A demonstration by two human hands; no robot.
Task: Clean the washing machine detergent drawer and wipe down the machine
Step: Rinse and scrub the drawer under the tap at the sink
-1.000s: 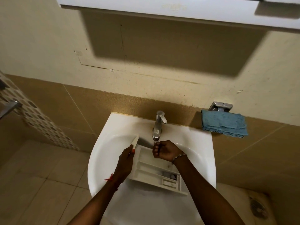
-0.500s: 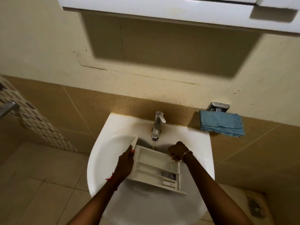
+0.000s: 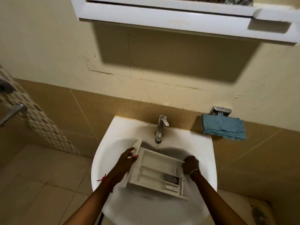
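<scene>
**Detergent drawer held over basin, both hands engaged**

Head view. White detergent drawer [image 3: 158, 172] held open-side up above white sink [image 3: 103, 159], tilted, long axis running from upper left to lower right, far edge just below tap [image 3: 160, 129]. Thin stream of water falling from tap spout toward far edge of drawer. Left hand [image 3: 125, 161] wrapped around drawer's left end, beside its upturned front panel, fingers closed on the plastic; red thread at left wrist. Right hand [image 3: 190, 165] gripping drawer's right far corner, fingers curled over the rim; beaded bracelet at right wrist. Drawer thus spanning the gap between the two hands, hands well apart, one at each end. Several long compartments visible inside drawer; small dark insert in near right compartment, detail too blurred to tell. Blue cloth [image 3: 224, 129] folded over metal holder [image 3: 220, 111] on tiled wall, right of sink, well apart from both hands. White cabinet [image 3: 178, 17] mounted on wall above.
</scene>
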